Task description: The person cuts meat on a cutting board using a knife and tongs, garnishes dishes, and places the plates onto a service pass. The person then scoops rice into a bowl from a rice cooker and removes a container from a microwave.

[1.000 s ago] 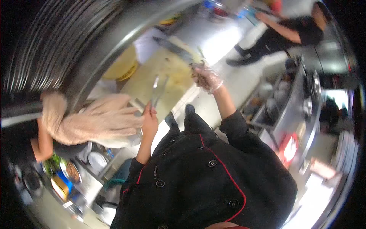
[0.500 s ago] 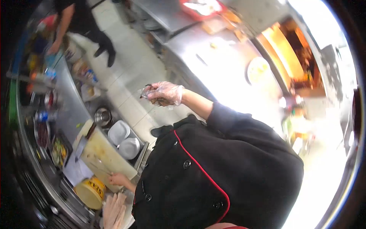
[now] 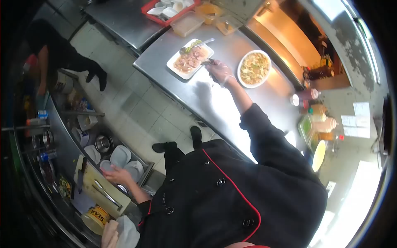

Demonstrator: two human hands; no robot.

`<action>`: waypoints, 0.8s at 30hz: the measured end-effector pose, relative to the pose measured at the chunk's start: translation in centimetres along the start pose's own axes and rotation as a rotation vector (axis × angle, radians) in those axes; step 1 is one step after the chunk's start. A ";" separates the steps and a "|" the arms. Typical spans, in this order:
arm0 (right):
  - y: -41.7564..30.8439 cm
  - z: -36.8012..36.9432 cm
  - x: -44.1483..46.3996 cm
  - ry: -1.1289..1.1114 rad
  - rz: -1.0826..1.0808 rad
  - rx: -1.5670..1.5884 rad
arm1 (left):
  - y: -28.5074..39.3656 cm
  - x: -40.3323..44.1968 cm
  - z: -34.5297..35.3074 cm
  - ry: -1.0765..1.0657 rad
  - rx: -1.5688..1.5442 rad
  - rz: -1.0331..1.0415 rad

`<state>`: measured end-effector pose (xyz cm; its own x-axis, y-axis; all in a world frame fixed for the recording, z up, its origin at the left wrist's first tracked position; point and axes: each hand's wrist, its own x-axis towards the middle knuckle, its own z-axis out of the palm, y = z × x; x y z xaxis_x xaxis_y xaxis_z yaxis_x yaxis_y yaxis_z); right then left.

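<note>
My right hand (image 3: 221, 73), in a clear plastic glove, is beside a white rectangular plate (image 3: 170, 65). Its fingers are closed around something dark, too small to make out. Pink meat pieces (image 3: 188, 62), green slices and a spoon (image 3: 202, 43) lie on that plate. To the right of the hand stands a white oval dish (image 3: 269, 68) of chopped yellowish food. My bare left hand (image 3: 120, 175) reaches over the left counter with fingers stretched out, holding nothing. Near it are white bowls (image 3: 120, 155), and metal tongs (image 3: 106, 193) lie on a cutting board (image 3: 93, 184).
A knife (image 3: 81, 175) lies on the board, near a yellow tub (image 3: 96, 219). A red tray (image 3: 155, 20) of small white dishes and plastic containers (image 3: 187, 24) stand at the steel table's far end. Sauce bottles (image 3: 318, 118) line the right. Another person (image 3: 62, 49) stands far left.
My gloved right hand has moved from above the floor to the steel table, beside the meat plate. My left hand has come away from the tongs and moved up toward the white bowls.
</note>
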<state>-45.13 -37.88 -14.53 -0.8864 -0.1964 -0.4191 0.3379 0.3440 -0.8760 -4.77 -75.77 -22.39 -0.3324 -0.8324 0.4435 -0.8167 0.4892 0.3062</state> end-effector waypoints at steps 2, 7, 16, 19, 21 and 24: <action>1.6 1.1 5.5 0.137 -0.356 -0.311 | 1.3 -3.1 0.7 -0.041 0.023 -0.003; -0.6 4.5 10.4 0.015 -0.746 -0.728 | 3.5 -8.8 -2.3 -0.131 -0.058 -0.005; 1.2 4.4 15.5 -0.129 -1.077 -0.999 | 3.1 -9.7 -3.6 -0.176 0.000 -0.120; 1.1 2.7 17.2 -0.290 -0.976 -0.861 | 3.4 -9.0 -2.4 -0.147 -0.011 -0.114; 1.2 1.7 18.1 -0.452 -0.829 -0.600 | 4.1 -8.9 -1.8 -0.147 -0.016 -0.121; 2.2 1.1 19.4 -0.520 -0.883 -0.470 | 5.8 -8.8 -1.3 -0.177 -0.032 -0.115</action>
<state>-61.24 -41.99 -24.84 -0.4794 -0.8632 0.1582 -0.5924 0.1853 -0.7841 -5.95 -65.29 -23.48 -0.3175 -0.9147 0.2500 -0.8395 0.3938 0.3745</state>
